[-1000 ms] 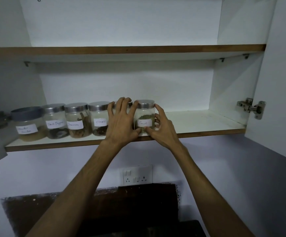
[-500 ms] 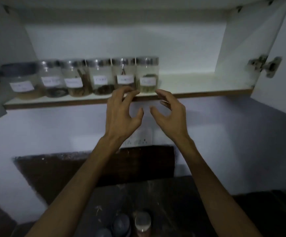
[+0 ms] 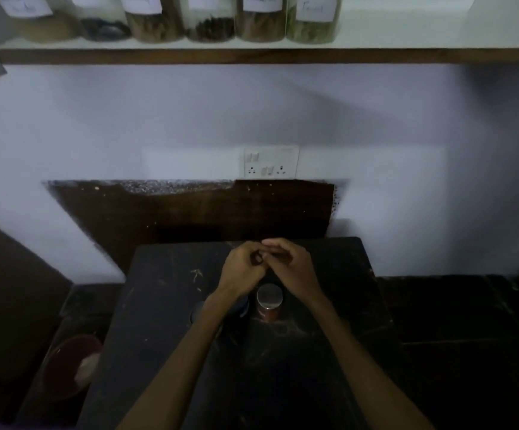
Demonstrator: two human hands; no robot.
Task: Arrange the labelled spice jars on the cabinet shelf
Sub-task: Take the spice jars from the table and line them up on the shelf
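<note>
Several labelled spice jars [image 3: 312, 20] stand in a row on the cabinet shelf [image 3: 407, 55] at the top of the view, cut off by the frame edge. Low down, over a dark table [image 3: 159, 305], my left hand [image 3: 241, 271] and my right hand [image 3: 293, 266] hang close together, fingers loosely curled and fingertips touching, with nothing visible in them. Just below them a jar with a silver lid and red contents [image 3: 269, 302] stands on the table. A blue-lidded jar [image 3: 243, 307] and another jar [image 3: 196, 315] are partly hidden under my left forearm.
A white wall socket [image 3: 271, 162] sits on the wall above a dark backsplash panel [image 3: 190, 212]. A reddish bowl [image 3: 72, 364] lies low on the left beside the table. Dark counter surface [image 3: 453, 305] extends to the right.
Both hands left the jar at the shelf's right end and dropped from the shelf to the table. The view tilted downwards, so the shelf now lies at the top edge.
</note>
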